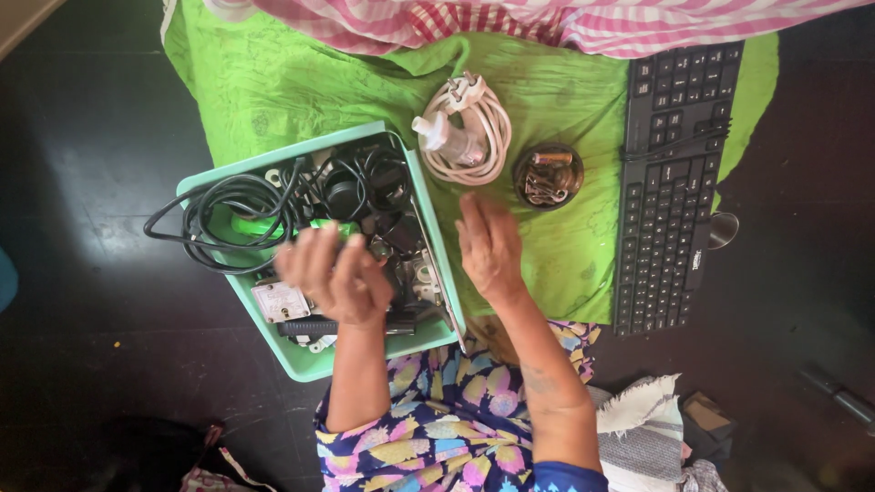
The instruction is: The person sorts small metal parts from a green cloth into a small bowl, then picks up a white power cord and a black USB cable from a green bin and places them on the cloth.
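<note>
My left hand (333,278) is over a mint-green tray (310,363) full of black cables (223,214), plugs and small adapters. Its blurred fingers are curled around a bright green piece (260,226) that sticks out to the left among the cables. My right hand (488,246) hovers flat with its fingers spread over the green cloth (565,91), just right of the tray's edge, and it holds nothing. A coiled white cable with a plug (465,132) lies just beyond it.
A small round brown dish (547,175) with metal bits sits right of the white cable. A black keyboard (674,182) lies along the cloth's right side. Pink striped fabric (547,23) covers the far edge. The floor (82,301) is dark, and folded cloths (643,433) lie at lower right.
</note>
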